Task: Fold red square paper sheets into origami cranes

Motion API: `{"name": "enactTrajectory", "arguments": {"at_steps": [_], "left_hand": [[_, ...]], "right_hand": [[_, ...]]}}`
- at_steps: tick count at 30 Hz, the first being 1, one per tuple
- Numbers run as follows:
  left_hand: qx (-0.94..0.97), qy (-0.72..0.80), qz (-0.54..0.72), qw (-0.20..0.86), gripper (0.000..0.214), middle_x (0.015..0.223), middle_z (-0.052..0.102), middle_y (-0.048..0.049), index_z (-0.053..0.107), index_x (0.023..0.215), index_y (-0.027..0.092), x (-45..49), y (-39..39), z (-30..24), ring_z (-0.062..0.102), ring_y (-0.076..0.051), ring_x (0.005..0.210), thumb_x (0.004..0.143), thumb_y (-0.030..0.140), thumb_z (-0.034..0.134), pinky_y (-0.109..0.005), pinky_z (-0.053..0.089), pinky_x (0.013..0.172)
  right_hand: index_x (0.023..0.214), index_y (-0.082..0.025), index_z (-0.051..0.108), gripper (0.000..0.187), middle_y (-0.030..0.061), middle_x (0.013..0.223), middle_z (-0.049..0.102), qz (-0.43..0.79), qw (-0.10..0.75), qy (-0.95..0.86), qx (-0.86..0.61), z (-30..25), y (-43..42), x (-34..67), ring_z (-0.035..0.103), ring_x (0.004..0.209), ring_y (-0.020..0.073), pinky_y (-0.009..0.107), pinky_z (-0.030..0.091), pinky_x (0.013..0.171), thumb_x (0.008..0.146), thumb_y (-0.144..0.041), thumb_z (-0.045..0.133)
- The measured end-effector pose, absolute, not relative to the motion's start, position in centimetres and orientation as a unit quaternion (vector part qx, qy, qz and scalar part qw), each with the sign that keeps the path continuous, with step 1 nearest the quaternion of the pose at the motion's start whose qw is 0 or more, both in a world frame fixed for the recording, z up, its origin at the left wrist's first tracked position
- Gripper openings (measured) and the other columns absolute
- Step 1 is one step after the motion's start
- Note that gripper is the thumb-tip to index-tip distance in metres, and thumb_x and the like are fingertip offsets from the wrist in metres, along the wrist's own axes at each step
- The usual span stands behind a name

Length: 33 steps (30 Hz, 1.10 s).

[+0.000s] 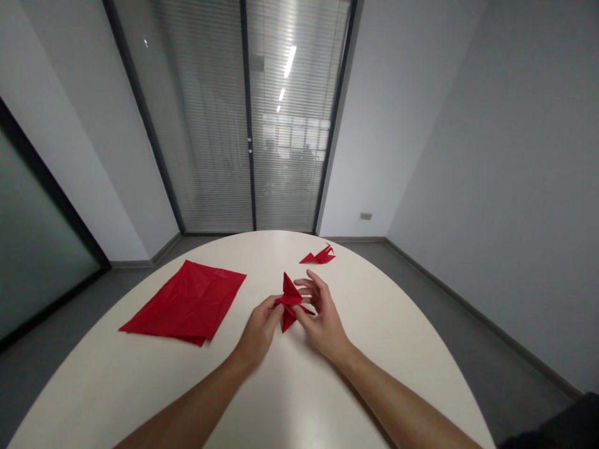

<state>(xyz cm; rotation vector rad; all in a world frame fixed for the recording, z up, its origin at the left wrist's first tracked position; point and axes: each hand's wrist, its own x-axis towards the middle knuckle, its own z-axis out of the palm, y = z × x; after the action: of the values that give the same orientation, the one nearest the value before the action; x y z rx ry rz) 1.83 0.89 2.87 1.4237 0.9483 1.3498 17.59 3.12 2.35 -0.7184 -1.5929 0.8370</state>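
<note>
A partly folded red paper piece [290, 300] with pointed flaps is held just above the white round table [290, 393]. My left hand [259, 332] pinches its left side with thumb and fingers closed. My right hand [321, 317] grips its right side with the thumb, while the other fingers are spread above it. A finished red folded paper figure [319, 255] lies on the table farther back, to the right of my hands.
A stack of flat red paper sheets [187, 302] lies on the table to the left of my hands. Beyond the table's far edge are glass doors with blinds [248, 118], grey walls and a grey floor.
</note>
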Motion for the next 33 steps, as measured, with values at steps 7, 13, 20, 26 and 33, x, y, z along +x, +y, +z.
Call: {"name": "enactTrajectory", "arguments": {"at_steps": [7,13,20,26,33], "left_hand": [[0.568,0.39,0.554,0.467,0.032,0.109,0.074,-0.0104,0.068,0.112,0.015,1.9,1.0,2.8,0.066,-0.025,0.101,0.09,0.037,0.058,-0.035,0.048,0.094],[0.593,0.385,0.545,0.45,0.035,0.118,0.072,-0.0109,0.067,0.117,0.016,1.8,0.9,2.6,0.065,-0.026,0.107,0.091,0.038,0.059,-0.036,0.047,0.096],[0.548,0.388,0.578,0.464,0.037,0.113,0.073,-0.0113,0.067,0.114,0.016,1.7,1.1,2.2,0.066,-0.026,0.105,0.092,0.044,0.058,-0.036,0.05,0.091],[0.49,0.389,0.595,0.505,0.039,0.111,0.073,-0.0121,0.071,0.106,0.015,1.4,1.5,1.6,0.067,-0.027,0.101,0.089,0.048,0.059,-0.035,0.054,0.082],[0.515,0.373,0.581,0.508,0.04,0.109,0.074,-0.0116,0.07,0.11,0.015,1.6,1.1,2.6,0.068,-0.027,0.101,0.09,0.048,0.059,-0.036,0.053,0.086]], "right_hand": [[0.117,-0.024,0.058,0.027,0.0061,0.107,0.069,0.347,0.533,-0.693,-0.339,3.0,3.1,17.9,0.067,0.101,0.021,0.04,0.053,0.094,0.092,-0.028,0.064],[0.124,-0.025,0.059,0.04,0.0084,0.116,0.068,0.242,0.509,-0.737,-0.373,2.6,3.0,18.2,0.065,0.105,0.0247,0.045,0.05,0.098,0.086,-0.025,0.069],[0.138,-0.025,0.049,0.051,0.0105,0.132,0.062,0.278,0.477,-0.773,-0.312,2.7,2.9,18.6,0.062,0.116,0.0244,0.042,0.051,0.1,0.089,-0.022,0.063],[0.143,-0.026,0.045,0.047,0.0078,0.122,0.067,0.321,0.464,-0.766,-0.307,3.0,2.4,18.5,0.064,0.11,0.0207,0.038,0.053,0.096,0.097,-0.023,0.054],[0.137,-0.026,0.049,0.054,0.0077,0.116,0.069,0.338,0.501,-0.728,-0.324,2.9,2.7,18.1,0.066,0.104,0.0207,0.036,0.053,0.088,0.086,-0.019,0.066]]}}
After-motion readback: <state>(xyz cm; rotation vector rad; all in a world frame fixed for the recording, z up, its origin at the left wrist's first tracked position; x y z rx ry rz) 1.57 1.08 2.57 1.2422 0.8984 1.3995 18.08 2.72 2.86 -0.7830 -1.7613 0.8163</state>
